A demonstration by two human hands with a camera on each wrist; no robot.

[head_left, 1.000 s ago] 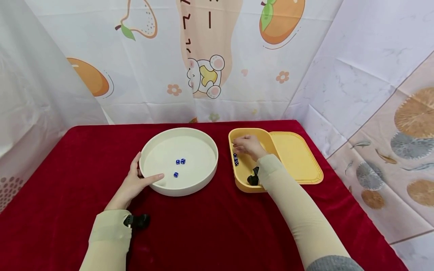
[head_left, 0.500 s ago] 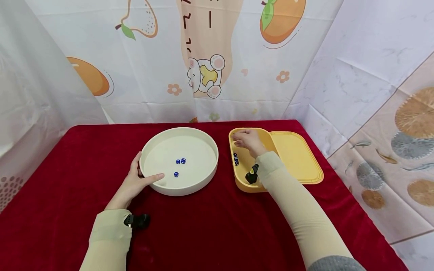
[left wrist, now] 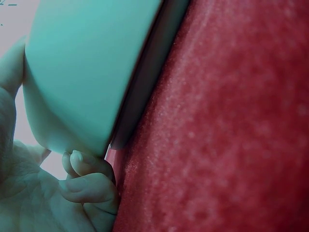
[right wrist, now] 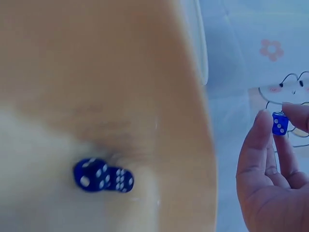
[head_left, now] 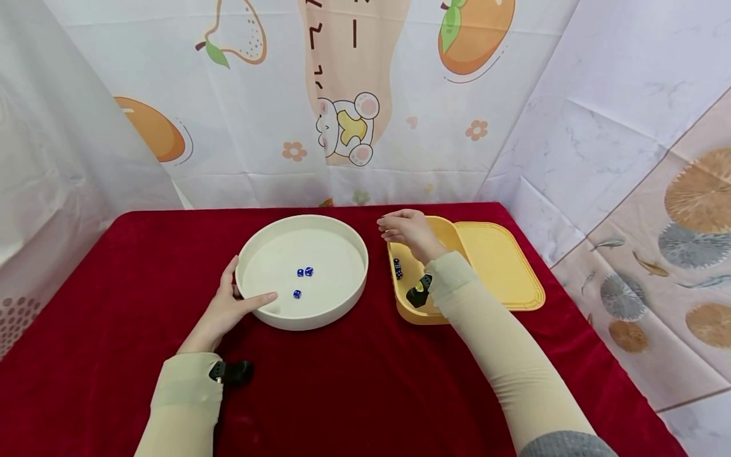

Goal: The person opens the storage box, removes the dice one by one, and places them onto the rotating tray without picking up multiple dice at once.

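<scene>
My left hand (head_left: 224,309) grips the left rim of a round white tray (head_left: 285,247). Its thumb lies over the rim and its other fingers press the outer wall, as the left wrist view shows. Inside the tray lie three blue dice (head_left: 297,294). Above the back left edge of a yellow box (head_left: 422,318) is my right hand (head_left: 412,233). Between thumb and fingertips it pinches a blue die (right wrist: 279,124), clear in the right wrist view but hidden in the head view. More blue dice (right wrist: 91,175) rest inside the box along its left wall.
A yellow lid (head_left: 499,266) lies flat on the red tablecloth (head_left: 342,387), against the box's right side. Behind the table hangs a printed white curtain (head_left: 240,133). A strip of red cloth separates tray and box.
My right hand has risen out of the box and shifted left over its back left edge, bringing the die along. The left hand and the tray stay put.
</scene>
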